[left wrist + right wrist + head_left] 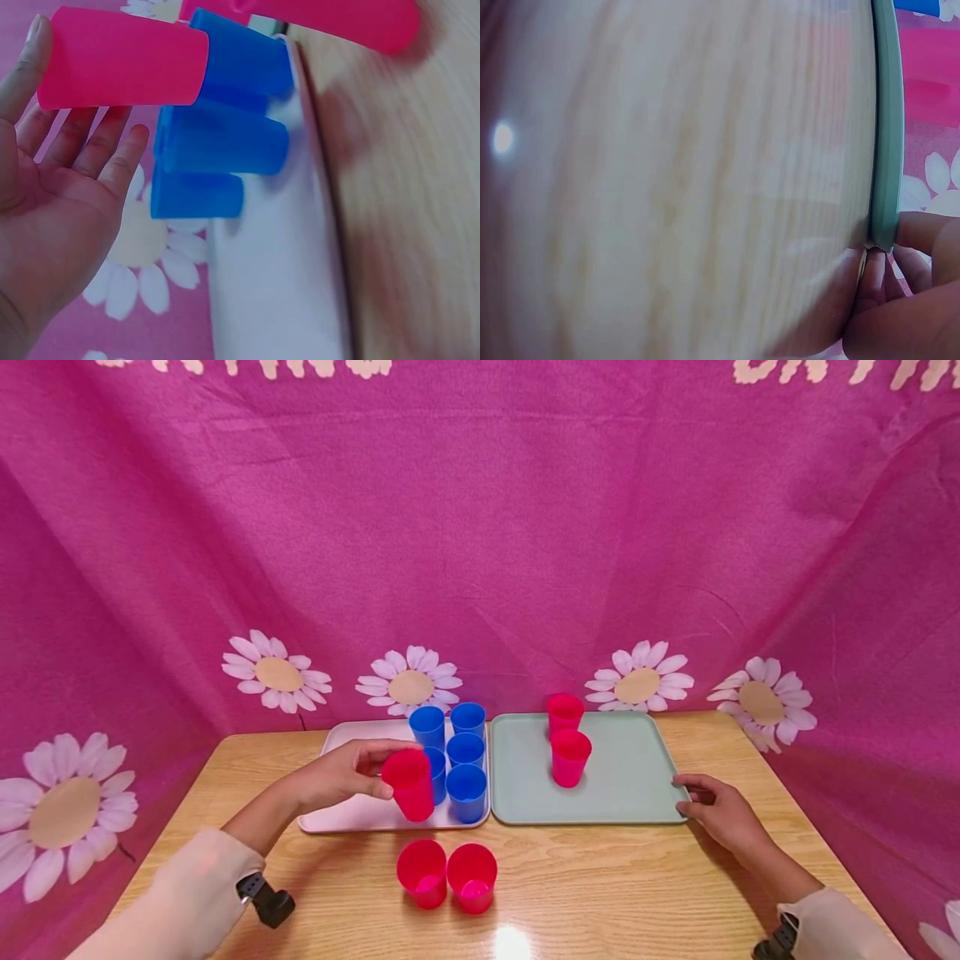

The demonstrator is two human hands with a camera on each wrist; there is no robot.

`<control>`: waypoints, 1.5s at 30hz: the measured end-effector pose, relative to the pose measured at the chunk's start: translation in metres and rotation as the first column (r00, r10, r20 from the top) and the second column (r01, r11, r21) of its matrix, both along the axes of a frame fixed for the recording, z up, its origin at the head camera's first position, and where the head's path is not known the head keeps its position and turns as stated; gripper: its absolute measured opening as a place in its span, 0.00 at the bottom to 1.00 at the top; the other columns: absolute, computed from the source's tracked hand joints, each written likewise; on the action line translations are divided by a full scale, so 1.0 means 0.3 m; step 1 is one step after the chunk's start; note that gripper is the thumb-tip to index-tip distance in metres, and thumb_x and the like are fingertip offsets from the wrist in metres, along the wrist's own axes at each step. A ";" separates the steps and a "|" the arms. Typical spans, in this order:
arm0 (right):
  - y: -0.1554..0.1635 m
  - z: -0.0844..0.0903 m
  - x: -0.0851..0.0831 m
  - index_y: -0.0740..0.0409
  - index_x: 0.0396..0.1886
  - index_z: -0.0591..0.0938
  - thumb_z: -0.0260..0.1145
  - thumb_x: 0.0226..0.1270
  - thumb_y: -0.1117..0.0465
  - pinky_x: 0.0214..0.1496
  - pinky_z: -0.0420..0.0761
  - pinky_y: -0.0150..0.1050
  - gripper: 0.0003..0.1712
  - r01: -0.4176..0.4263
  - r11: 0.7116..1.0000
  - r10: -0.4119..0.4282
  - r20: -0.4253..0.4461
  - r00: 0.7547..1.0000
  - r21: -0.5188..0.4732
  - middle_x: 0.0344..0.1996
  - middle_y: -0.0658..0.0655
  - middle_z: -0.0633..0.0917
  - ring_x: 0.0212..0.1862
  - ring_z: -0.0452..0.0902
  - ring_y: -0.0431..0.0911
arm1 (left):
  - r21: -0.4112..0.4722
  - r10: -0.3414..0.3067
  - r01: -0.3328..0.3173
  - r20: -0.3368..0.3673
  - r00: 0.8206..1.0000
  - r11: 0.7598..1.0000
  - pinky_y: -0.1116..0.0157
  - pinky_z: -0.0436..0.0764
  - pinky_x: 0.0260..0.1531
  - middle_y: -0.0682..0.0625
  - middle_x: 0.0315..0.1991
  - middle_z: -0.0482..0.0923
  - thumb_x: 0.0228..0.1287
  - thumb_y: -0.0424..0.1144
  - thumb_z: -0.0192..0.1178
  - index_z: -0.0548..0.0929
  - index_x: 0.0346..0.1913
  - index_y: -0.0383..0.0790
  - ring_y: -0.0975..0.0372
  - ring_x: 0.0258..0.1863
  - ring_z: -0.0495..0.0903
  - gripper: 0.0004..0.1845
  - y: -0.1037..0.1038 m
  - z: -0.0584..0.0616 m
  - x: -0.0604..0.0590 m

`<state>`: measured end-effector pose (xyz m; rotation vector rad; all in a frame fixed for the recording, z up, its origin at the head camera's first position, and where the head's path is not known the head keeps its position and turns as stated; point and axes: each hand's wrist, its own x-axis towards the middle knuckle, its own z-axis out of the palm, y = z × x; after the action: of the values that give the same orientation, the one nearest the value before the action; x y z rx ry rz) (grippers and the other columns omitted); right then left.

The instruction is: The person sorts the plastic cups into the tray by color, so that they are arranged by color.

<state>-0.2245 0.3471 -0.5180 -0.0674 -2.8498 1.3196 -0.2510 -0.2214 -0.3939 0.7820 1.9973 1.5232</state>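
Observation:
My left hand (351, 773) holds a red cup (408, 785) just above the pale pink tray (352, 817), next to several blue cups (467, 789) standing on that tray. In the left wrist view the thumb and fingers of this hand (60, 187) lie round the red cup (124, 67), with the blue cups (225, 142) just past it. My right hand (712, 810) pinches the near right corner of the green tray (630, 793). The right wrist view shows its fingers (922, 232) on the tray's rim (887, 135). Two red cups (570, 758) stand on the green tray.
Two more red cups (422, 872) (472, 877) stand side by side on the wooden table (637, 885) near its front edge. The two trays lie edge to edge at the back. A pink daisy-print cloth (480, 527) hangs behind and at both sides.

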 end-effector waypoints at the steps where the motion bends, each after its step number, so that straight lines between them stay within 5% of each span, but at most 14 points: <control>1: 0.000 -0.001 0.000 0.70 0.64 0.78 0.69 0.70 0.66 0.38 0.75 0.28 0.25 -0.002 1.000 0.002 -0.001 1.000 -0.001 0.48 0.65 0.80 0.45 0.71 0.51 | -0.013 0.010 -0.010 -0.014 1.000 1.000 0.61 0.85 0.55 0.39 0.63 0.80 0.66 0.32 0.69 0.68 0.75 0.31 0.55 0.58 0.83 0.36 0.009 0.010 -0.005; 6: 0.001 -0.002 0.000 0.70 0.63 0.78 0.69 0.70 0.66 0.37 0.75 0.28 0.25 -0.003 1.000 0.003 -0.006 1.000 -0.001 0.47 0.65 0.80 0.45 0.70 0.51 | -0.044 0.060 -0.061 -0.015 0.998 0.997 0.60 0.85 0.54 0.40 0.63 0.79 0.65 0.33 0.70 0.69 0.76 0.37 0.55 0.59 0.81 0.37 0.073 0.061 -0.024; 12: 0.000 -0.005 0.000 0.70 0.63 0.78 0.69 0.70 0.66 0.37 0.74 0.28 0.25 0.001 1.000 -0.001 0.000 1.000 0.010 0.47 0.65 0.80 0.45 0.70 0.51 | 0.074 0.085 -0.091 0.084 0.993 0.993 0.58 0.82 0.60 0.40 0.64 0.79 0.66 0.33 0.69 0.66 0.77 0.34 0.53 0.61 0.80 0.38 0.181 0.092 -0.052; 22: -0.002 -0.009 -0.001 0.71 0.64 0.77 0.69 0.70 0.66 0.37 0.75 0.27 0.25 -0.005 1.000 0.005 0.004 1.000 -0.008 0.49 0.67 0.80 0.46 0.71 0.52 | 0.053 0.256 -0.257 0.008 0.967 0.965 0.50 0.83 0.59 0.37 0.61 0.81 0.66 0.32 0.68 0.70 0.75 0.39 0.48 0.58 0.83 0.35 0.401 0.080 -0.109; 28: -0.005 -0.007 -0.001 0.71 0.64 0.77 0.69 0.70 0.67 0.37 0.75 0.27 0.25 -0.004 1.000 0.004 0.001 1.000 -0.012 0.48 0.67 0.80 0.45 0.71 0.52 | 0.040 0.402 -0.401 -0.021 0.915 0.915 0.51 0.83 0.58 0.41 0.62 0.80 0.65 0.37 0.71 0.70 0.76 0.43 0.48 0.60 0.81 0.37 0.511 0.061 -0.138; 35: -0.005 -0.006 0.002 0.71 0.63 0.78 0.69 0.70 0.66 0.37 0.75 0.27 0.25 0.000 1.000 0.000 -0.002 1.000 -0.001 0.48 0.67 0.81 0.45 0.71 0.51 | 0.067 0.553 -0.551 -0.027 0.833 0.832 0.52 0.84 0.56 0.39 0.62 0.78 0.65 0.37 0.72 0.70 0.75 0.38 0.46 0.61 0.79 0.37 0.622 0.024 -0.169; 45: -0.002 0.002 0.001 0.69 0.64 0.77 0.68 0.70 0.66 0.37 0.76 0.27 0.25 0.000 1.000 0.000 0.011 1.000 -0.013 0.46 0.65 0.79 0.47 0.71 0.53 | -0.028 0.662 -0.672 -0.144 0.735 0.740 0.52 0.82 0.60 0.38 0.66 0.75 0.69 0.39 0.69 0.66 0.75 0.35 0.46 0.66 0.75 0.36 0.745 -0.035 -0.202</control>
<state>-0.2241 0.3465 -0.5175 -0.0743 -2.8505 1.3424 -0.3116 0.0021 -0.4046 0.0922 2.5906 1.7757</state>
